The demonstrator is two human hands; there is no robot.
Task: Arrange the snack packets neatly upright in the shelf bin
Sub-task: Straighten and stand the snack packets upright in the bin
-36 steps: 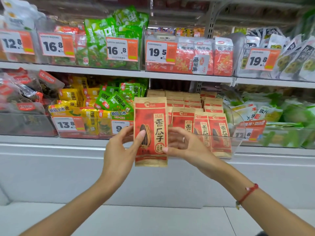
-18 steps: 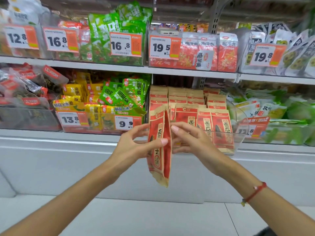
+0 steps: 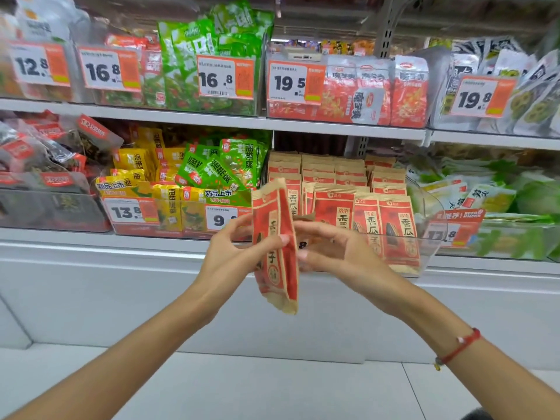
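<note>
My left hand [image 3: 233, 253] pinches a red and kraft-brown snack packet [image 3: 277, 247], thumb on the front and fingers behind. The packet is turned almost edge-on and hangs just in front of the clear shelf bin [image 3: 424, 262]. It looks like two packets held together, though I cannot tell for sure. My right hand [image 3: 330, 247] sits right of the packet, its fingers nearly straight and its tips at the packet's right side. Several rows of matching packets [image 3: 397, 228] stand upright in the bin.
A bin of yellow and green packets [image 3: 194, 189] stands left of the task bin, and pale green packs [image 3: 491, 195] lie to its right. The upper shelf [image 3: 333, 124] carries more bins with orange price tags. White cabinet front and floor lie below.
The packet has turned from face-on to nearly edge-on and come closer to the bin. My right hand's pinch on its edge has loosened to fingertips beside it.
</note>
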